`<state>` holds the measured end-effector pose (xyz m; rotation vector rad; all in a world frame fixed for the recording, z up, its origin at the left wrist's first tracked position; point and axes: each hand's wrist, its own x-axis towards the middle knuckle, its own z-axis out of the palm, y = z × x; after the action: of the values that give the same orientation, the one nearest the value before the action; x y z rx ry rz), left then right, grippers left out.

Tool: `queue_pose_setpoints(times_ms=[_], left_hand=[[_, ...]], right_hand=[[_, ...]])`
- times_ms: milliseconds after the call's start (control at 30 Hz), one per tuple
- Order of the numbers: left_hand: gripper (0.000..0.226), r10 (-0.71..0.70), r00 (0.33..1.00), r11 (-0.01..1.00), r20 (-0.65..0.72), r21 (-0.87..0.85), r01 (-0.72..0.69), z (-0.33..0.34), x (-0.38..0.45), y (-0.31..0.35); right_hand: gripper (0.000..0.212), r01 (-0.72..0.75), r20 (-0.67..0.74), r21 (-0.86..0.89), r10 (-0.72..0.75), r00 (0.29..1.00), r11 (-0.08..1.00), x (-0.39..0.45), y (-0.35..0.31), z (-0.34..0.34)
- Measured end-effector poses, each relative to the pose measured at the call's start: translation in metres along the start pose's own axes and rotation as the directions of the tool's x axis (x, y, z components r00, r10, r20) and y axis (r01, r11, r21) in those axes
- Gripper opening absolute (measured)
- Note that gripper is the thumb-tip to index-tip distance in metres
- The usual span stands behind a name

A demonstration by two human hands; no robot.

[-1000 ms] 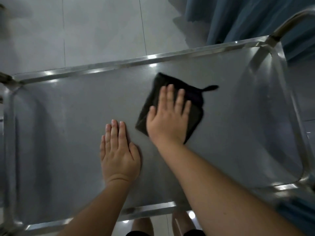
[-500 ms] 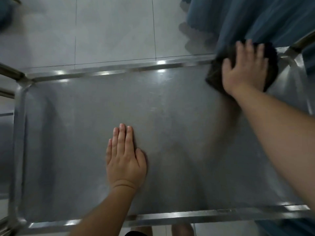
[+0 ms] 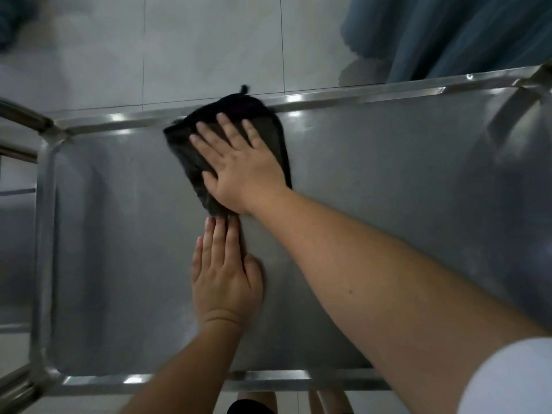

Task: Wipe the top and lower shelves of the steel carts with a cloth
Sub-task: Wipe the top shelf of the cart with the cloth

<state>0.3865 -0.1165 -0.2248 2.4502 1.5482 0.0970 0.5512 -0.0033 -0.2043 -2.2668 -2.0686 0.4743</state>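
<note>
Cloth point(image 3: 191, 156) pressed flat under right hand point(image 3: 242, 168), fingers spread straight, at far rail of cart top shelf point(image 3: 388, 204), left of centre; unwiped steel lies mostly leftward and nearward; left hand point(image 3: 224, 276) flat, holding nothing, just near of cloth

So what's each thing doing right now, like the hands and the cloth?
Dark grey cloth: spread flat against the far rail.
Right hand: flat, pressing the cloth.
Left hand: flat on the shelf.
Steel cart top shelf: bare, being wiped.
</note>
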Motion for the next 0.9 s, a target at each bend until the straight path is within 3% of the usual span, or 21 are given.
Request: queue_pose_setpoints(times_ms=[67, 167, 300, 433, 500, 667, 900], left_hand=[[0.072, 0.004, 1.000, 1.000, -0.006, 0.005, -0.004, 0.002, 0.000, -0.001], [0.073, 0.014, 1.000, 1.000, -0.025, 0.011, -0.014, 0.003, 0.000, -0.002], [0.073, 0.006, 1.000, 1.000, -0.020, 0.001, -0.006, 0.002, -0.001, -0.002], [0.074, -0.006, 1.000, 1.000, 0.006, -0.008, 0.006, 0.000, -0.001, 0.000], [0.074, -0.005, 1.000, 1.000, 0.002, -0.011, 0.005, -0.001, -0.002, 0.002], [0.074, -0.007, 1.000, 1.000, 0.003, -0.011, 0.007, -0.003, -0.003, 0.004], [0.074, -0.004, 1.000, 1.000, -0.013, -0.029, 0.004, -0.003, -0.003, 0.002]], right_hand=[[0.068, 0.171, 0.050, -0.012, -0.171, 0.984, 0.985, 0.000, 0.014, -0.001], [0.068, 0.177, 0.018, -0.031, -0.176, 0.984, 0.984, -0.023, 0.080, -0.010], [0.073, -0.130, -0.075, -0.063, 0.125, 0.989, 0.990, -0.079, 0.204, -0.036], [0.078, -0.542, -0.130, 0.015, 0.539, 0.832, 0.840, -0.153, 0.315, -0.057], [0.079, -0.621, -0.127, 0.021, 0.618, 0.776, 0.784, -0.181, 0.337, -0.057], [0.076, -0.652, -0.123, 0.014, 0.649, 0.751, 0.758, -0.234, 0.307, -0.032], [0.074, -0.710, -0.084, 0.049, 0.711, 0.698, 0.702, -0.408, 0.197, 0.025]])
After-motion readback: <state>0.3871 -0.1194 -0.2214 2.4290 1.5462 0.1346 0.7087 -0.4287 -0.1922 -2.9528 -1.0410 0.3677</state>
